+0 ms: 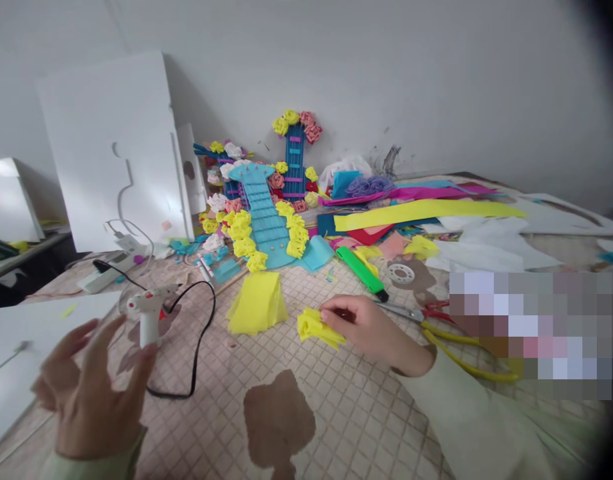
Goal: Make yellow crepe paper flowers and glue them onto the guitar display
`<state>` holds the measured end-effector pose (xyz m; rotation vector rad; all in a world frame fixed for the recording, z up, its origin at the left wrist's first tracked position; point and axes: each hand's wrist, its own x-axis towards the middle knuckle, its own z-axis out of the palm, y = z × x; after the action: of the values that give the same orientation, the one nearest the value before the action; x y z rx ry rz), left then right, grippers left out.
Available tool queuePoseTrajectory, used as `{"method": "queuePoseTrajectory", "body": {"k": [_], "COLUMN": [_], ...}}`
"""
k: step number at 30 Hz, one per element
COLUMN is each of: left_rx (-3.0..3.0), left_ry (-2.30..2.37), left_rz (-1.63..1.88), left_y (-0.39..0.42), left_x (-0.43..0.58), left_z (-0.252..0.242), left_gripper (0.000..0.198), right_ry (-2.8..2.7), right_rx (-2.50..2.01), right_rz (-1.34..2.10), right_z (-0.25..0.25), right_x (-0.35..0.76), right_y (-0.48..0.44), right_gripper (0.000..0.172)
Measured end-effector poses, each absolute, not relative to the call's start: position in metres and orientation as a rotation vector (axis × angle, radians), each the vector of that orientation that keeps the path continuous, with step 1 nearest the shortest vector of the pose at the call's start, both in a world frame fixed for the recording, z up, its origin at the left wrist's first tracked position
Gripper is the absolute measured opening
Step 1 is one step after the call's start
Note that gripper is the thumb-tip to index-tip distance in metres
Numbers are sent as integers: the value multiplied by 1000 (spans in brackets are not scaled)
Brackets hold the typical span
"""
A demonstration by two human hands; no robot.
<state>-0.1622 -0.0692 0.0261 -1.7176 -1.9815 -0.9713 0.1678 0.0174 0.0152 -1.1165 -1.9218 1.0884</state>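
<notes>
My right hand [371, 330] rests on the table and pinches a folded wad of yellow crepe paper [317, 327]. My left hand [89, 390] is raised at the lower left with its fingers spread, holding nothing. Just beyond its fingertips a white hot glue gun [149, 313] stands upright on the table, its black cord [199, 353] looping to the right. A stack of yellow paper [258, 303] lies between the glue gun and my right hand.
At the back stand blue stair-like paper models [264, 213] lined with yellow and pink paper flowers. Coloured paper strips [421, 210], a green marker [362, 270], a tape roll [400, 273] and yellow-handled scissors [454, 343] lie to the right. A white board [111, 147] and a power strip [109, 270] are at left.
</notes>
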Motion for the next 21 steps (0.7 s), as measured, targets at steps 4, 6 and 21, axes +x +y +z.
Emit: {"method": "queuePoseTrajectory", "body": {"k": [4,6,21], "left_rx": [-2221,-2436,-2786], "left_ry": [-1916,-1994,-2131], "left_rz": [-1131,-1340,-2318], "left_y": [-60,-46,-3], "left_x": [-86,-53,11], "left_z": [35,34,1], "left_gripper": [39,40,16], "right_ry": [-1903,-1897,-1873], "right_rx": [-1088,-1076,-1028], "right_rz": [1092,1098,1123], "right_z": [16,16,18], "right_x": [168,169,172], "right_y": [18,18,20], "right_gripper": [18,18,17]}}
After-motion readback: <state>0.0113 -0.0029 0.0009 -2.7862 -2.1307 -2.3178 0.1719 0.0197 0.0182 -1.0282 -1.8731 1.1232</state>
